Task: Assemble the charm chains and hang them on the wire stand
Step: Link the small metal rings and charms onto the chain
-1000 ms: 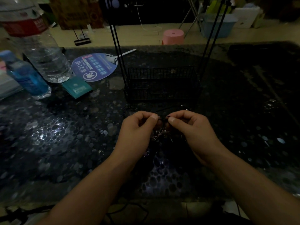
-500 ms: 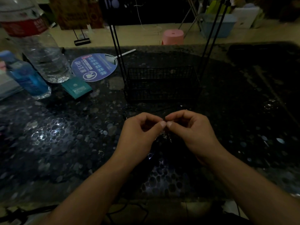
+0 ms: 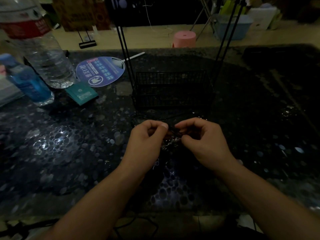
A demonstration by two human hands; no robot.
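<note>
The scene is dim. My left hand (image 3: pixel 147 141) and my right hand (image 3: pixel 204 141) are held close together over the dark speckled table (image 3: pixel 69 153). Both pinch a small silvery charm chain (image 3: pixel 170 142) that hangs between their fingertips; its details are too dark to make out. A thin dark cord (image 3: pixel 155 117) lies on the table just beyond my hands. The black wire stand (image 3: pixel 171 87), with a mesh basket at its base and thin uprights on both sides, is directly behind my hands.
At the left stand a large clear water bottle (image 3: pixel 46 54) and a small blue bottle (image 3: pixel 29 82). A teal packet (image 3: pixel 81 94) and a round blue fan (image 3: pixel 100 71) lie beside them. A pink stool (image 3: pixel 184 38) is on the floor beyond the table.
My fingertips touched half a second ago and have now drawn slightly apart. The shiny chain shows again between the hands. Both arms stay in the same place.
</note>
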